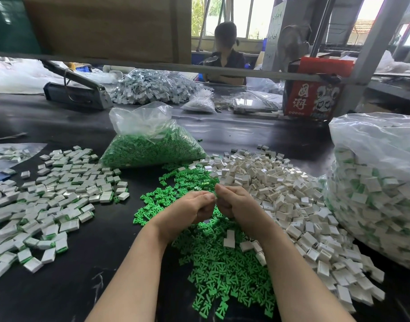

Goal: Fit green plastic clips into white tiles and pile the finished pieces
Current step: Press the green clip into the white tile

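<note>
Above the loose green clips (213,263), the left hand (187,211) and right hand (234,205) meet thumb to thumb, fingers curled inward; what they pinch is hidden, so the hold cannot be told. Unfilled white tiles (280,189) lie right of the clips, finished pieces (60,194) well to their left. Judgement: a clip is being seated; it should go in square, under even thumb pressure, until flush.

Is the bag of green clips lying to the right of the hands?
No. The bag of green clips sits on the table beyond the hands, slightly left of them.
</note>
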`<state>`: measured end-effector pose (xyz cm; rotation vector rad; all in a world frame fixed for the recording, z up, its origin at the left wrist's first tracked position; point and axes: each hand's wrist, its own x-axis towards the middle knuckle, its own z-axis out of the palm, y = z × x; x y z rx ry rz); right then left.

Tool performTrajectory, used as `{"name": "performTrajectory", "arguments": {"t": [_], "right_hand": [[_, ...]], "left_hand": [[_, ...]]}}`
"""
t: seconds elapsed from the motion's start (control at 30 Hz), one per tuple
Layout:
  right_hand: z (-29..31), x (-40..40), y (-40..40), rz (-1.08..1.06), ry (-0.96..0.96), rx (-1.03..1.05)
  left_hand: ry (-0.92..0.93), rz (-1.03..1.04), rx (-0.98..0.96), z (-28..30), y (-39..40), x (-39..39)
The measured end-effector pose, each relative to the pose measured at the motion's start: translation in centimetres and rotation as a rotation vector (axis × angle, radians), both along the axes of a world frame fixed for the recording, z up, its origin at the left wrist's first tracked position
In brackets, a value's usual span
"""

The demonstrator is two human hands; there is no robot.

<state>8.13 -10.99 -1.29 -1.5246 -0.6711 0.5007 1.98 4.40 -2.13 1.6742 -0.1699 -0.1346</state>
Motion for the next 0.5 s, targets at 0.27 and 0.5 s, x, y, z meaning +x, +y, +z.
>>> {"name": "performTrajectory", "arguments": {"t": [0.27,0.5], "right_hand": [[0.0,0.2,0.1,-0.06,-0.086,-0.033],[-0.2,1.6,-1.4,-0.323,0.131,0.256]], "left_hand": [[0.019,-0.006,-0.051,0.0,0.0,0.1],[0.012,0.032,-0.084,-0.5,1.5,0.1]]}}
